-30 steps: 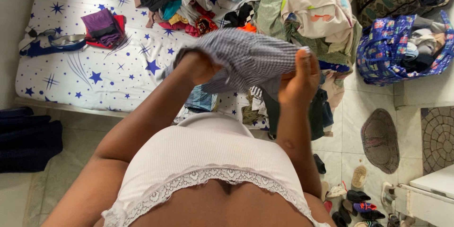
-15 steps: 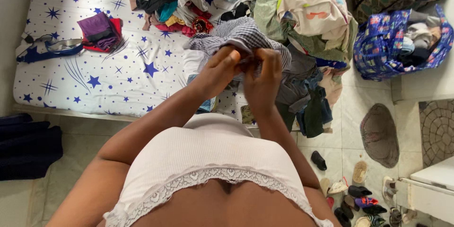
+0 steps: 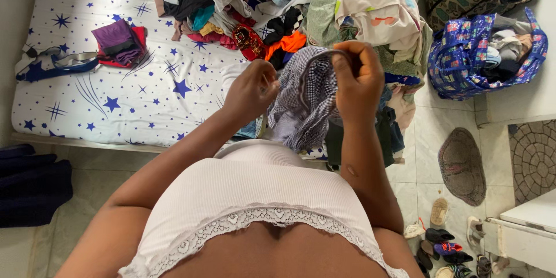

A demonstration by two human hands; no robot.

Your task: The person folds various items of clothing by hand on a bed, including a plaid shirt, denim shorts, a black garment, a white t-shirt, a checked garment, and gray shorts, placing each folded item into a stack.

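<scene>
A home bedroom: star-print mattress (image 3: 116,98) heaped with clothes (image 3: 278,0), shoes (image 3: 440,243) on tiled floor

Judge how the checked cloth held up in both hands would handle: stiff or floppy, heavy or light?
Probably floppy: the checked cloth hangs in loose folds between the left hand and right hand. Likely light, since fingertip pinches hold it. It should bunch rather than slide.
</scene>
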